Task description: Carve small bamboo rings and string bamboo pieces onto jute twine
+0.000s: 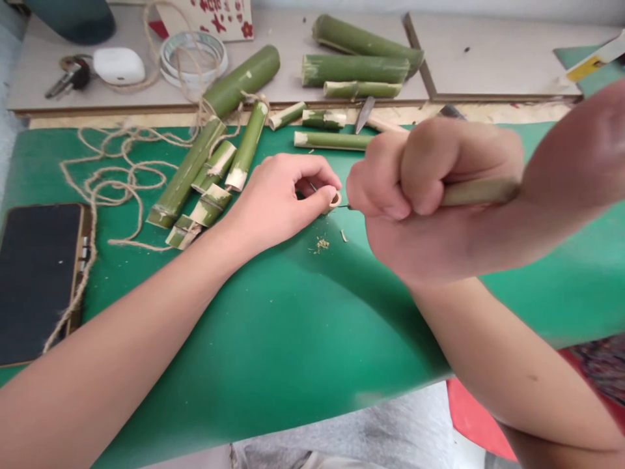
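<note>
My left hand (286,195) rests on the green mat (254,339), thumb and fingers closed around a short bamboo piece (334,200) whose pale, hollow end faces right. Raised to the right, my right hand (430,182) is wrapped round the light wooden handle of an awl-like tool (481,191). Its thin dark metal tip points left at the bamboo's open end; whether it touches is too small to tell. Just below lie fine bamboo shavings (321,245) and a small sliver (344,236).
Left of my left hand lie several cut bamboo pieces (190,172), loose twine (131,176) and a dark-screened device (39,280). Behind are tape rolls (193,57), a white case (118,65), keys (68,77), thicker bamboo lengths (356,68) and a pointed blade (364,116).
</note>
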`<move>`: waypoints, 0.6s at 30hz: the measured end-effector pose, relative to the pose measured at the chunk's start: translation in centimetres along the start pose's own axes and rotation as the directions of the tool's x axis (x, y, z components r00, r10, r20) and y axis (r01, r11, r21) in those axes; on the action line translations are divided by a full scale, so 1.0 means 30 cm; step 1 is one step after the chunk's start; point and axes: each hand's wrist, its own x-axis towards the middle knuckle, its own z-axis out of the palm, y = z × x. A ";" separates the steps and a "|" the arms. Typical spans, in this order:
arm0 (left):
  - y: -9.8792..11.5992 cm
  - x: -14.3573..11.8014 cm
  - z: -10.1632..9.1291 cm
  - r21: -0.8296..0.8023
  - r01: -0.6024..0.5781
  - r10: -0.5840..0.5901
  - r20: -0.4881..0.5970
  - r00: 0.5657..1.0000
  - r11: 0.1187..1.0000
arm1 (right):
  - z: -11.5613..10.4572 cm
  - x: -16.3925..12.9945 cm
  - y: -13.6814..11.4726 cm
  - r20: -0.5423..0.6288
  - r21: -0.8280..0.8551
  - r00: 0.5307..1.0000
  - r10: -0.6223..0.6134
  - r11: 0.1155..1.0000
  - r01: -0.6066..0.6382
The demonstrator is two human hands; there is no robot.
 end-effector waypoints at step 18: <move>-0.011 -0.007 0.005 0.004 -0.033 0.033 -0.028 0.999 0.999 | -0.021 -0.015 0.012 -0.094 0.229 0.996 0.001 0.973 0.020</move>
